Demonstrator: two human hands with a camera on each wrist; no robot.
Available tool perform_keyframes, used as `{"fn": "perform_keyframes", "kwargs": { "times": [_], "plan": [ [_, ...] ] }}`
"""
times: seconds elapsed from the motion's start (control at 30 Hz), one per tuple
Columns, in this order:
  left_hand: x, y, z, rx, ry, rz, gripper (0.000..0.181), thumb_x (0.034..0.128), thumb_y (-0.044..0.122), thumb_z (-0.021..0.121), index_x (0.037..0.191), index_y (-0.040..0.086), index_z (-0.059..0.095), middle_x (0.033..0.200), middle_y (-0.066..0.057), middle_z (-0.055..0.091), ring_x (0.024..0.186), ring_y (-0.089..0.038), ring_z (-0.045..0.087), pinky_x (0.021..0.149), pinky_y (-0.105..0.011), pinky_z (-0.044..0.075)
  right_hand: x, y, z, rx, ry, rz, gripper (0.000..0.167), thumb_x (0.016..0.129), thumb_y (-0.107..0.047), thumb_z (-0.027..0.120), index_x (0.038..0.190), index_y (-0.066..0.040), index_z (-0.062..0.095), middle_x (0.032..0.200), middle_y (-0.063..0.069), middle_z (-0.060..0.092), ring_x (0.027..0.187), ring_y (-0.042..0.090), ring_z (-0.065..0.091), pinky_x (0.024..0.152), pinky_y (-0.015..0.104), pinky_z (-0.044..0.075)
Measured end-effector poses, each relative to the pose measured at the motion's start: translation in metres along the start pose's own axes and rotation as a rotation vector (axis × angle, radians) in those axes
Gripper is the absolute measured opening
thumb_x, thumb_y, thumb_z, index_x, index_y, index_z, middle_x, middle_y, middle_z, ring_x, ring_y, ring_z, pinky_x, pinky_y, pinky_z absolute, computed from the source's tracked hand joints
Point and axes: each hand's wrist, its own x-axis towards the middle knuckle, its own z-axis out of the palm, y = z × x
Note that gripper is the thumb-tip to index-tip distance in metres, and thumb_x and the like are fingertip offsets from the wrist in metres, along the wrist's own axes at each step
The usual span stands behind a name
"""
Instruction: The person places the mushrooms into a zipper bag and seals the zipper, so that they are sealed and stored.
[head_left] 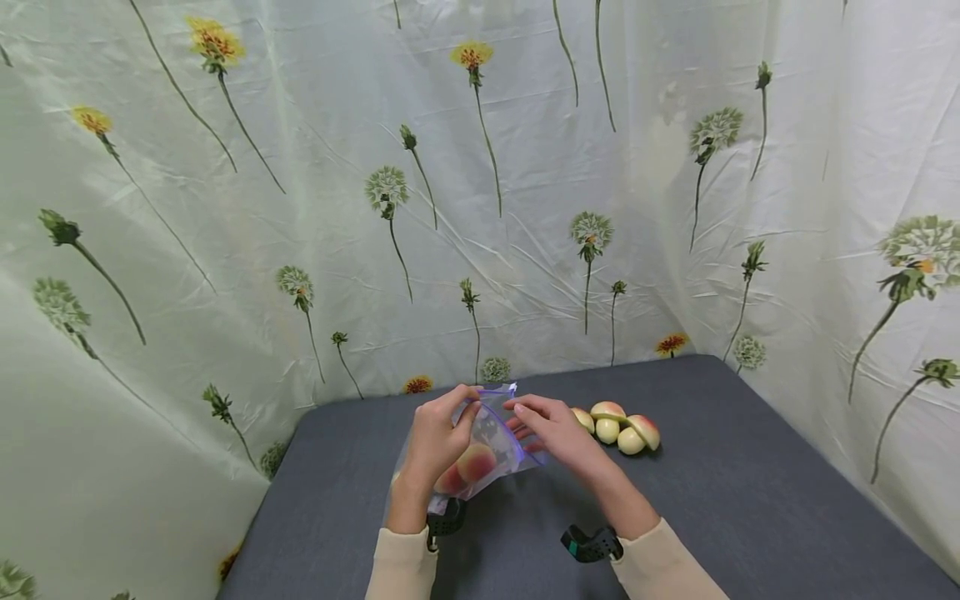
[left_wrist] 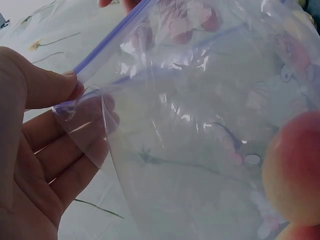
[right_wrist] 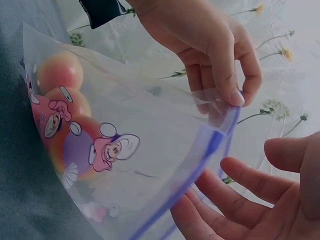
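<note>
A clear zip bag (head_left: 491, 423) with a purple zip strip and printed cartoon figures is held up over the table. Several round red-and-yellow pieces (right_wrist: 61, 73) lie inside it, toward its bottom. My left hand (head_left: 435, 437) pinches one end of the bag's zip edge between thumb and fingers. At the bag's mouth, my right hand (head_left: 558, 429) has its fingers extended, the fingertips touching the edge and the thumb apart. Behind that hand are mushroom-shaped pieces (head_left: 608, 421) with red-and-yellow caps and pale stems, one partly hidden.
A dark grey cloth-like surface covers the table (head_left: 720, 500). Flower-printed white curtains (head_left: 525, 250) hang behind the table and along its sides. A dark band (head_left: 592, 544) sits on my right wrist, another (head_left: 447, 517) on my left.
</note>
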Motion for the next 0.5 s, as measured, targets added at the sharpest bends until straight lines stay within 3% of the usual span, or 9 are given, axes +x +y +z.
{"fn": "perform_keyframes", "kwargs": {
  "times": [0.27,0.5],
  "plan": [
    [-0.002,0.0,0.001,0.008,-0.032,-0.024,0.009,0.0936,0.011,0.072,0.1,0.018,0.07,0.091,0.004,0.073,0.057,-0.006,0.046,0.056,-0.026,0.044,-0.006,0.003,-0.018,-0.065,0.03,-0.052,0.036,0.104,-0.027,0.057,0.133,-0.004,0.061,0.118,0.022,0.067,0.108,0.041,0.063,0.085,0.052,0.054],
    [-0.002,0.001,0.002,-0.012,-0.046,-0.038,0.009,0.0939,0.012,0.071,0.099,0.019,0.07,0.091,0.006,0.073,0.052,-0.003,0.029,0.049,-0.024,0.033,-0.015,0.009,-0.042,-0.161,0.158,-0.052,0.026,0.101,-0.023,0.063,0.125,-0.012,0.068,0.116,0.009,0.069,0.105,0.029,0.066,0.082,0.046,0.056]
  ]
}}
